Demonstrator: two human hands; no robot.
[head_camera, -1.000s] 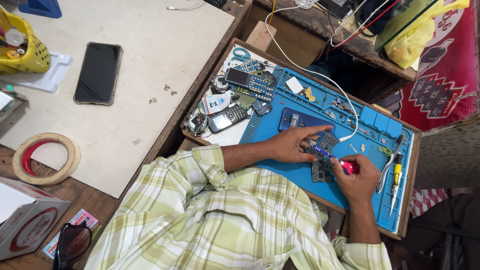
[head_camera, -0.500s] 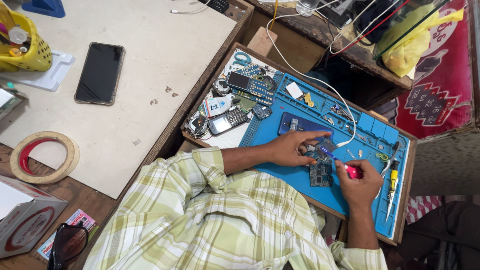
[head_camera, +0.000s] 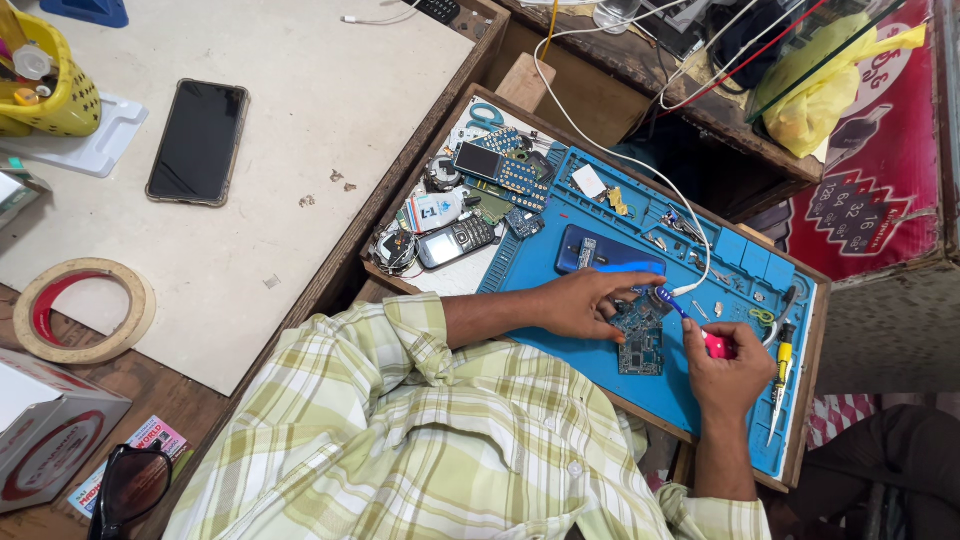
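Your left hand (head_camera: 580, 303) covers the near edge of the green circuit board (head_camera: 640, 338) on the blue silicone work mat (head_camera: 600, 375), so the finger contact can't be read. Your right hand (head_camera: 728, 372) hides most of the pink-handled brush (head_camera: 700, 330); bristles too small to tell. Small loose parts along the mat's far edge are too tiny to identify. Yellow plastic basket (head_camera: 55, 95), white cardboard box (head_camera: 45, 425) and black sunglasses (head_camera: 125, 490) are cut off by the frame edges.

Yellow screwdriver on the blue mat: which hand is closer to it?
The right hand. It is just beside the yellow screwdriver, holding a pink-handled tool. The left hand is farther off, across the circuit board.
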